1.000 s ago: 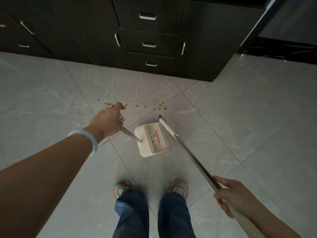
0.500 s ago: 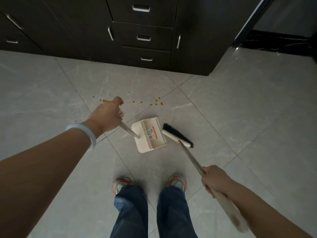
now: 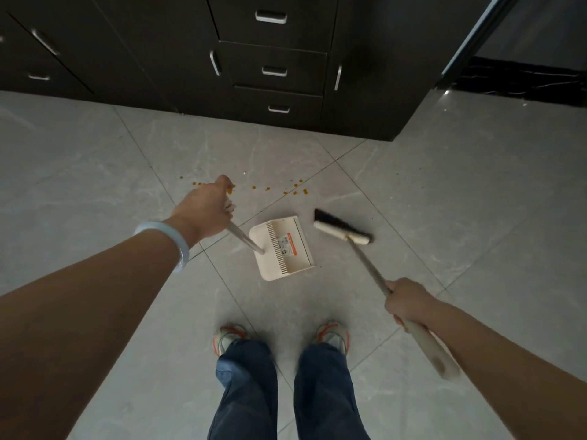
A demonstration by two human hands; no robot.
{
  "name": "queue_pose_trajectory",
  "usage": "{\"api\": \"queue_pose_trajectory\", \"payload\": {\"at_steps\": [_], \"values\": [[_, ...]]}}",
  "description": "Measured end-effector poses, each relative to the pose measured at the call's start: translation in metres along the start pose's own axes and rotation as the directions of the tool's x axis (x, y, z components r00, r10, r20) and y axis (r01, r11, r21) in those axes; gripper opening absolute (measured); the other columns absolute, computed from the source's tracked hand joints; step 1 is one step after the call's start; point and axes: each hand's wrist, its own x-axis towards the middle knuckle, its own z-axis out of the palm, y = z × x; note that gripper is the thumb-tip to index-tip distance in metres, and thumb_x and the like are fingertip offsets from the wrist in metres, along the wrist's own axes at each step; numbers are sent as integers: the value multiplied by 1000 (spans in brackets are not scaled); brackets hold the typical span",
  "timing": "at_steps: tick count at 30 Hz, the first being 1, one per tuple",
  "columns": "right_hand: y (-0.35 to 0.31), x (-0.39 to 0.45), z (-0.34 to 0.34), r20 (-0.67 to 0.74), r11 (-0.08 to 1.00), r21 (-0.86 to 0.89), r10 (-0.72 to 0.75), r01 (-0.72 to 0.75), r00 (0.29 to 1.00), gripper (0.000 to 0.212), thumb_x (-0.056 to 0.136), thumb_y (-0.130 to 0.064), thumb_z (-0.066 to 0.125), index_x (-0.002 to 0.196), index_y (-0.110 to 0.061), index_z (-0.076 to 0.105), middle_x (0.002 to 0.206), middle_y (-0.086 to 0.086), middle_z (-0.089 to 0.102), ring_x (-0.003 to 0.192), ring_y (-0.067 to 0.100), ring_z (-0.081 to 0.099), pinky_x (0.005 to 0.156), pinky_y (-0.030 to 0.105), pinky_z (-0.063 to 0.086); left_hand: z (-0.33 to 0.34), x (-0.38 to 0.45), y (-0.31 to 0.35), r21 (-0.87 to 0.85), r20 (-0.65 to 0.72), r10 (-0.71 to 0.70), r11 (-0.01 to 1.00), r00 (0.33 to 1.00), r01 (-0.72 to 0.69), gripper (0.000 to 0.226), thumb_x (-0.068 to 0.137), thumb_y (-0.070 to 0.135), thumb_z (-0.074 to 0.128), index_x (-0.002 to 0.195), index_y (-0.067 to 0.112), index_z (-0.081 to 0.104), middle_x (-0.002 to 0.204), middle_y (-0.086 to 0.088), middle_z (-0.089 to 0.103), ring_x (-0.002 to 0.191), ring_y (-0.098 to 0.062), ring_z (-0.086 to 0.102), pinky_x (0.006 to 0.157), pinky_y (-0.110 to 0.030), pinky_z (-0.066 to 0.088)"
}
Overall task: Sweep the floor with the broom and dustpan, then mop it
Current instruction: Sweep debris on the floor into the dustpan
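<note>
My left hand (image 3: 208, 211) grips the cream plastic dustpan (image 3: 282, 247) by its handle, my right hand (image 3: 408, 304) grips the black-bristled broom (image 3: 341, 228), poised to sweep orange crumbs (image 3: 295, 188) in.

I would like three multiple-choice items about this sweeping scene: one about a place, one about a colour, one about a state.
1. Where do the orange crumbs lie?
A. inside the dustpan
B. on the floor between the dustpan and the cabinets
C. beside the shoes

2. What colour are the broom bristles?
A. black
B. red
C. white

3. What is the right hand doing?
A. hanging open
B. pressing on the floor
C. gripping the broom handle

Answers:
1 B: they dot the tiles beyond the dustpan, before the dark cabinets.
2 A: the broom has a dark fringe on a cream head.
3 C: the right hand curls round the handle.
</note>
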Motion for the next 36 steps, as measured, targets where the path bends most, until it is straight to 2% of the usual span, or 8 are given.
{"api": "queue_pose_trajectory", "payload": {"at_steps": [3, 5, 13, 18, 22, 26, 29, 36], "values": [[24, -31, -12, 165, 998, -2, -55, 56, 985, 65, 77, 8, 51, 139, -14, 48, 50, 12, 57, 33, 18, 48, 35, 23, 41, -1, -1, 0, 0, 8, -13, 1000, 1000, 13, 45, 86, 14, 62, 126, 19, 41, 94, -5, 59, 82, -25, 55, 69, -33, 43], [44, -53, -24, 199, 996, 84, -54, 38, 979, 71, 77, 8, 54, 142, -19, 44, 48, 12, 55, 33, 18, 45, 35, 24, 40, -2, -1, 1, 2, 13, -19, 1000, 1000, 19, 46, 87, 14, 62, 127, 19, 41, 98, -7, 60, 83, -25, 54, 70, -33, 42], [26, -35, -23, 20, 990, 115, -89, 86, 996, 65, 77, 5, 52, 137, -18, 49, 43, 7, 56, 35, 18, 49, 38, 24, 43, -4, 0, 4, 15, 2, -20, 1000, 1000, 20, 44, 88, 14, 63, 127, 17, 42, 96, -7, 61, 81, -25, 55, 67, -33, 42], [-5, -16, 7, 138, 991, 112, -90, 75, 986, 64, 71, 7, 51, 132, -11, 54, 57, 16, 58, 40, 21, 50, 42, 25, 47, 0, 0, 0, -5, -8, -22, 1000, 1000, 22, 45, 86, 15, 65, 125, 19, 42, 94, -7, 64, 83, -26, 59, 67, -34, 44], [2, -37, -4, 209, 982, 177, -105, 68, 972, 59, 77, 8, 52, 133, -9, 53, 50, 11, 52, 35, 15, 44, 39, 23, 41, 1, -3, -5, -1, 0, -22, 1000, 1000, 22, 47, 85, 16, 64, 126, 19, 41, 93, -7, 63, 84, -26, 59, 68, -35, 44], [12, -50, -15, 130, 975, 220, -56, 27, 990, 71, 78, 10, 52, 144, -14, 41, 46, 9, 55, 32, 14, 45, 36, 22, 40, 1, -10, -8, -2, 22, -13, 1000, 1000, 13, 50, 86, 15, 63, 130, 18, 40, 106, -14, 62, 96, -35, 60, 77, -38, 47], [0, -48, 5, 59, 984, 178, -20, 10, 998, 69, 79, 8, 50, 144, -14, 40, 50, 9, 57, 31, 13, 46, 37, 22, 42, 1, -19, -13, -14, 29, -30, 999, 999, 31, 51, 87, 15, 63, 132, 18, 38, 108, -15, 61, 91, -32, 58, 74, -36, 46], [-39, -55, 24, 185, 978, 209, -53, 13, 981, 36, 74, 11, 50, 102, -8, 62, 46, 15, 48, 33, 20, 40, 38, 24, 38, 6, -29, -32, -128, -19, -152, 981, 988, 148, 47, 86, 12, 58, 129, 15, 38, 105, -15, 64, 97, -36, 61, 77, -38, 50]]}}
